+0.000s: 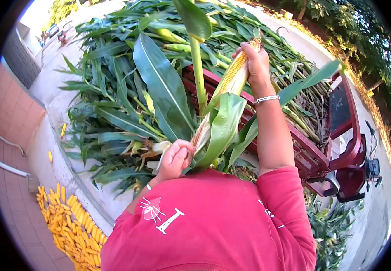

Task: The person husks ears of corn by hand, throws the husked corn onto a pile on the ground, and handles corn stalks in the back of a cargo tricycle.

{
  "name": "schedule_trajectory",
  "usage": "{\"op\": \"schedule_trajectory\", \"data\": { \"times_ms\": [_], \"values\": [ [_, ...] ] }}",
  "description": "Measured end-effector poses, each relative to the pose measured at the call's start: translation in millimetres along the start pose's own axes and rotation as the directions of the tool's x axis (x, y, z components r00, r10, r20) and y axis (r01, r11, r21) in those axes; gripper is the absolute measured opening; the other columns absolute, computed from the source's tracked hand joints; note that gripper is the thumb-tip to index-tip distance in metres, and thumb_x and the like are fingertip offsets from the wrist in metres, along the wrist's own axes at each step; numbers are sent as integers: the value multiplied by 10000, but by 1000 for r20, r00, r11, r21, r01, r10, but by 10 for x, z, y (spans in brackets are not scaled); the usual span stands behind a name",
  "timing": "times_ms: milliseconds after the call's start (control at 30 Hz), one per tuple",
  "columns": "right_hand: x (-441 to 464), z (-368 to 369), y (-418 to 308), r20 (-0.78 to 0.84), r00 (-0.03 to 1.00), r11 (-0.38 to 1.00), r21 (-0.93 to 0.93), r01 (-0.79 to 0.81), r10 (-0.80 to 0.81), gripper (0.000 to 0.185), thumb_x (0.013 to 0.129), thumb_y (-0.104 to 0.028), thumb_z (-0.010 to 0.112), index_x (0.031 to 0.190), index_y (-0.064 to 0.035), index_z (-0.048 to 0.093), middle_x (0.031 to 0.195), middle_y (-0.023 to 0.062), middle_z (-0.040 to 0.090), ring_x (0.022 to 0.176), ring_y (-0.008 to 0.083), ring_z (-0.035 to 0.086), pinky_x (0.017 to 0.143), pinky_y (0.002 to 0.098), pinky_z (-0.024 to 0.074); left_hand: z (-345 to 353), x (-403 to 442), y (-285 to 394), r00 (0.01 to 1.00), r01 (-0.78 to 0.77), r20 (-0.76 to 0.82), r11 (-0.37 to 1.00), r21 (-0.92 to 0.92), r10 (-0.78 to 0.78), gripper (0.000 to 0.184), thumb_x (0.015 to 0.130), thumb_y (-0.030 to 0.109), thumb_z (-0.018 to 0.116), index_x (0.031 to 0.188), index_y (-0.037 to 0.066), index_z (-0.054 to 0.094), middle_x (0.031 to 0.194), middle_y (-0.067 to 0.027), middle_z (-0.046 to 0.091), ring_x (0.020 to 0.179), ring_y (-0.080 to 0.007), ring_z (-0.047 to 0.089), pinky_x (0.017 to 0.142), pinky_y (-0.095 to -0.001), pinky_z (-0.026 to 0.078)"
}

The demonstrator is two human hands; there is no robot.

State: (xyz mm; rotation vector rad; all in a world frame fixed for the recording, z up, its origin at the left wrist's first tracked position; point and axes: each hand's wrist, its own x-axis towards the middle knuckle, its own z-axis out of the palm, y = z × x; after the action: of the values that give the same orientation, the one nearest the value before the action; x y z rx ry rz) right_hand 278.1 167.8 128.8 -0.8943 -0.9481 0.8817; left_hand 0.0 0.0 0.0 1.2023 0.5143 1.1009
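From where I'm standing: biggest thing is the pile of green corn stalks (109,113), spread on the paved ground in front of the person and around the side of a red cart (315,169), whose bed also carries stalks, likely loaded there for hauling and within reach. Heap of bare yellow cobs (75,226) lies on tiles to the person's left, apart from the stalks, probably to keep husked ones separate; two loose cobs (63,130) lie further out. One upright stalk (198,72) with broad leaves rises just beyond the hands, its lower end hidden. Main item, the corn ear (237,67), is up in front of the chest between both hands, tilted, tip up toward the person's right; yellow kernels show along one side, pale husk (240,83) along the other. Held at two ends, presumably so one hand steadies while the other has purchase on the husk. Right hand (255,61): raised, arm reaching well forward, fingers wrapped closed around the ear near its tip. Left hand (176,159): low, close to the body, elbow bent, fingers curled into a fist where husk strips run in; looks gripped, exact contact partly hidden. Smallest: a bracelet (267,99) on the right wrist.
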Motion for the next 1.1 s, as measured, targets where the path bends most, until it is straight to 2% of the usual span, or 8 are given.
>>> {"op": "schedule_trajectory", "data": {
  "times_ms": [100, 233, 367, 567, 667, 767, 967, 1100],
  "values": [
    [-74, -87, 160, 43, 999, 995, -92, -24, 28, 225, 816, -177, 649, 897, 13, 560, 757, 135, 636, 643, 223, 641, 568, 353, 538, 2, -188, -310, 996, 86, -9, 981, -174, -89, 169, 992, 138, 414, 1001, 7, 523, 609, 19, 450, 487, -47, 365, 473, -189, 294],
    [-129, 45, 363, -14, 999, 996, 88, -34, 36, 187, 822, -163, 632, 830, 10, 562, 715, 121, 620, 629, 213, 631, 557, 335, 524, -335, -451, -66, 973, 232, -12, 972, -30, -232, 170, 989, 138, 418, 996, 10, 530, 619, 28, 442, 495, -47, 347, 480, -195, 293],
    [-170, 71, 267, -22, 1000, 1000, -15, -14, 14, 180, 841, -179, 611, 817, -5, 573, 719, 123, 629, 617, 203, 625, 582, 324, 521, -485, -348, -221, 972, 226, 68, 974, 8, -226, 194, 1001, 163, 406, 1046, 16, 524, 630, 54, 391, 529, -34, 325, 491, -186, 270],
    [-628, 101, 65, 210, 975, 996, -38, 75, -66, 242, 910, -262, 591, 973, -51, 493, 793, 104, 609, 693, 187, 611, 622, 319, 524, -681, -207, -170, 935, 342, -25, 916, -209, -355, 225, 995, 161, 404, 1081, 2, 537, 633, 51, 391, 552, -49, 350, 535, -195, 286],
    [-769, 124, 58, 231, 965, 983, 163, 84, -121, 334, 959, -376, 496, 1010, -46, 501, 844, 96, 593, 764, 177, 593, 681, 314, 507, -711, 143, 218, 996, 88, -58, 950, 300, -74, 265, 979, 181, 426, 1094, -7, 573, 837, -37, 521, 769, -120, 487, 707, -258, 403],
    [-837, 122, 144, 322, 932, 913, 408, 23, -167, 441, 982, -478, 386, 1052, -54, 485, 878, 101, 574, 820, 201, 586, 721, 341, 510, -463, 620, 703, 914, -348, 201, 424, 836, 354, 269, 888, 162, 571, 1109, 11, 606, 1081, -126, 568, 1045, -233, 536, 902, -334, 425],
    [-1012, 149, 162, 436, 894, 868, 479, -131, -105, 577, 1010, -476, 265, 1231, 11, 483, 1040, 122, 611, 956, 240, 603, 891, 382, 478, 470, 1131, 1044, 756, -588, 357, 331, 738, 548, 444, 729, 111, 745, 1126, 6, 577, 1082, -130, 591, 963, -248, 582, 856, -333, 472],
    [-1184, 258, 168, 421, 907, 887, 426, -177, -21, 512, 1026, -388, 281, 1272, 21, 467, 1159, 114, 575, 1090, 200, 548, 970, 341, 421, 667, 1240, 951, 684, -600, 334, 241, 763, 648, 332, 676, 56, 789, 944, 16, 597, 927, -114, 611, 822, -235, 609, 745, -323, 503]
  ]
}}
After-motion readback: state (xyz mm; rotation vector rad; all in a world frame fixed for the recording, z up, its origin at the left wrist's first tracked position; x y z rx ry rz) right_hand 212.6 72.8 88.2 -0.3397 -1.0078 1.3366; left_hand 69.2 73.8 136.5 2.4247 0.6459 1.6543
